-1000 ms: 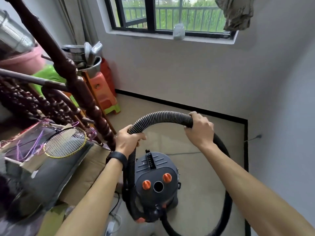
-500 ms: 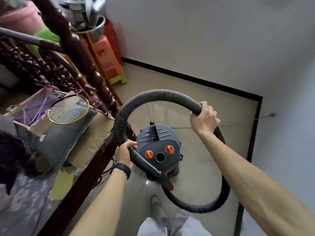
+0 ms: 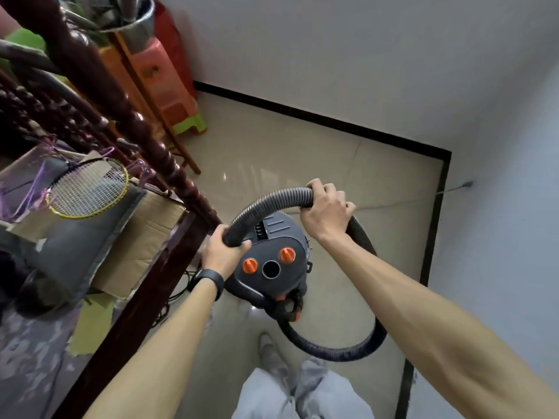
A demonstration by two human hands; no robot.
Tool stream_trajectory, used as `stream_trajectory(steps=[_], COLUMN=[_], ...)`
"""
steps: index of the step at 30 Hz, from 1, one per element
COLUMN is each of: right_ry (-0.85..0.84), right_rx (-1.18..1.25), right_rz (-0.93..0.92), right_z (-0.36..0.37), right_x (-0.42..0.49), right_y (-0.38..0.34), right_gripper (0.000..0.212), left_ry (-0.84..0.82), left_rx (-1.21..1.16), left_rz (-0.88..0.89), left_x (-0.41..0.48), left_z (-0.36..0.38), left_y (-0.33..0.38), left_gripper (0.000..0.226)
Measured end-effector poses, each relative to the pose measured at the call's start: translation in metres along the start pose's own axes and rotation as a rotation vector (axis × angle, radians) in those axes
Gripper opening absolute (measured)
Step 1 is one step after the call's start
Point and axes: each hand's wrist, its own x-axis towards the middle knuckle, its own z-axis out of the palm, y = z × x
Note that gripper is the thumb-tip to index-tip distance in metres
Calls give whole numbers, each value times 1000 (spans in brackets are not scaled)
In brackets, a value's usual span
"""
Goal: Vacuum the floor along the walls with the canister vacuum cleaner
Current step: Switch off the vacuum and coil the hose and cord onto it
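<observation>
Judging by position, wall-edge vacuuming has not begun: no nozzle is seen on the floor (image 3: 272,152). Left hand (image 3: 222,252) and right hand (image 3: 328,211) each curl fingers round the hose (image 3: 266,204). The vacuum (image 3: 272,237) stands beneath them, near the corner. Hose ribbed, black, flexible; vacuum smooth grey plastic, orange knobs (image 3: 250,265); floor glossy beige tile, black skirting (image 3: 332,124).

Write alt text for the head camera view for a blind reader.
Seen from above, a person's left hand and right hand both grip the ribbed black hose, arched over a grey canister vacuum with two orange knobs on a beige tiled floor. White walls with a black baseboard meet in a corner ahead; a badminton racket lies at left.
</observation>
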Motion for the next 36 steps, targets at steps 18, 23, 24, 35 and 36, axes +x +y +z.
stream_trajectory(steps=[18, 23, 24, 35, 36], right_ry=[-349, -377, -394, -548, -554], right_rx=[-162, -111, -105, -176, -185], right_rz=[163, 89, 81, -67, -87], right_z=[173, 227, 235, 305, 312], right_x=[30, 68, 78, 135, 137], right_y=[13, -10, -12, -26, -26], right_gripper=[52, 53, 52, 51, 52], left_ry=[223, 49, -30, -118, -74], left_rx=[-37, 253, 320, 238, 238], left_rz=[-410, -410, -442, -836, -841], left_x=[131, 173, 178, 200, 203], left_z=[-47, -34, -28, 50, 52], left_y=[-123, -169, -177, -227, -234], left_gripper=[32, 52, 53, 64, 66])
